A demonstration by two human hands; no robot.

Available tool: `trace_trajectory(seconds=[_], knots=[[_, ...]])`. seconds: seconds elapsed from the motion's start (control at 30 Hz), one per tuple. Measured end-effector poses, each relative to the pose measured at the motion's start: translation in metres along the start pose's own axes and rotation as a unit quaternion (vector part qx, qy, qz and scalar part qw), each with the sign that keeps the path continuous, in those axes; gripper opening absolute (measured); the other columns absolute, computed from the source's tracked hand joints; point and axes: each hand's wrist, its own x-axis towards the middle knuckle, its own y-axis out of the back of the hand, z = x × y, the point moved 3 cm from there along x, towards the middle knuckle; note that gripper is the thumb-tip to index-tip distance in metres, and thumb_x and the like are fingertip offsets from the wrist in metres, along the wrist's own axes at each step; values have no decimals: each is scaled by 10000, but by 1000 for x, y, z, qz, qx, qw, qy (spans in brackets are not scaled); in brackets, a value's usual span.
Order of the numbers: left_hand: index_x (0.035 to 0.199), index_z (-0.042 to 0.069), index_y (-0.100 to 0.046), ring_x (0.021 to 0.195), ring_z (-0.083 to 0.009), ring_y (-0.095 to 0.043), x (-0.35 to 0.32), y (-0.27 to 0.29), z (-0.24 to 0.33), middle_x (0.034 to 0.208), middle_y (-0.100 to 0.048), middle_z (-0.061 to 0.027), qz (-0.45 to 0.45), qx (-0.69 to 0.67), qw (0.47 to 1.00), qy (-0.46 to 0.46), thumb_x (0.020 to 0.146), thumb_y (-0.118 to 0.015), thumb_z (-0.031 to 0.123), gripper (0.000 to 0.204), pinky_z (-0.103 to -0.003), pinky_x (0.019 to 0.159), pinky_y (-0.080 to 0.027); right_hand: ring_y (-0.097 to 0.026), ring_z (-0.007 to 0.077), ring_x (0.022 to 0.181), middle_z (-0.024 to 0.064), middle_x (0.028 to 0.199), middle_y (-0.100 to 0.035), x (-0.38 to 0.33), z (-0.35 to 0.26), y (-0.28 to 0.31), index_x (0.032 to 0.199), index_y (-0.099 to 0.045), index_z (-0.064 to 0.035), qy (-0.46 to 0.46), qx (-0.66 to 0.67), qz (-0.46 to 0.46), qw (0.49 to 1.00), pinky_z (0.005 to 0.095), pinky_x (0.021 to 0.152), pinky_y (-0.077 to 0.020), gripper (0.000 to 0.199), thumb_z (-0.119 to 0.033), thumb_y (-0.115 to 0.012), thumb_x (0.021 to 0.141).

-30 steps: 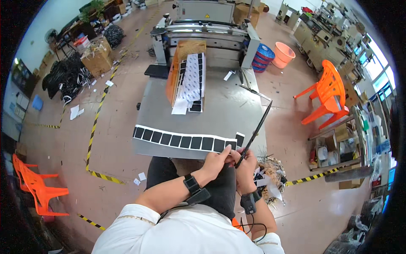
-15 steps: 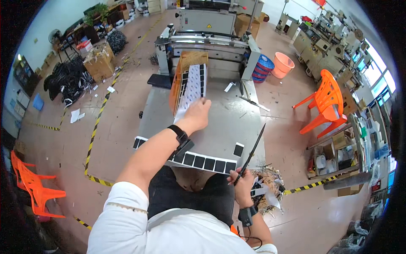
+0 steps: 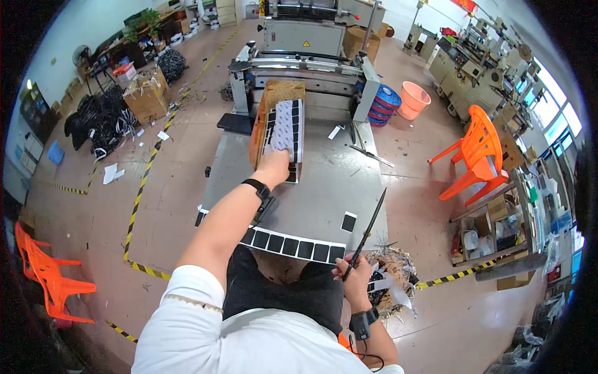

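Note:
My left hand (image 3: 274, 167) is closed at the near end of a white strip with a purplish pattern (image 3: 285, 124). The strip lies on a stack of black-patched sheets in an open cardboard box (image 3: 285, 90); its gripped end is hidden by my fingers. My right hand (image 3: 355, 274) holds a long, dark, pointed tool (image 3: 369, 232), its tip angled up and away. Beside those fingers ends a white strip of black squares (image 3: 289, 247) lying along the near table edge. A single black patch on white backing (image 3: 349, 221) rests just beyond it.
The metal table (image 3: 311, 206) joins a roller machine (image 3: 305, 65). Thin metal tools (image 3: 372, 156) and a white scrap (image 3: 336, 131) lie on its right. A scrap-filled container (image 3: 398, 274) stands beside my right hand. Orange chairs (image 3: 483, 149) and a pink bucket (image 3: 413, 100) are farther off.
My left hand has shifted left and slightly nearer, and the patterned strip now lies lower on the stack. The right hand and its tool have moved slightly nearer to me.

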Motion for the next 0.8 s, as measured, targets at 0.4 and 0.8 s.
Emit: trace_trajectory(seconds=[0.4,0.8], knots=[[1058,-28,-657,830,-189,-704,-88,172,60,972,-711,-109,32,-699,710,78,968,-566,81,168,-318,723,-604,-644,138,584,44,693,-608,-2,11,6,893,-544,-28,-5,5,-15,1000,240,482,-503,155,-43,-698,874],[1198,-15,-605,988,-194,-685,-94,134,136,1120,-688,-114,-92,-815,573,16,938,-560,-14,264,-362,819,-598,-653,138,589,47,716,-617,-10,27,5,909,-542,-14,15,11,4,1000,251,480,-505,160,-48,-694,877]])
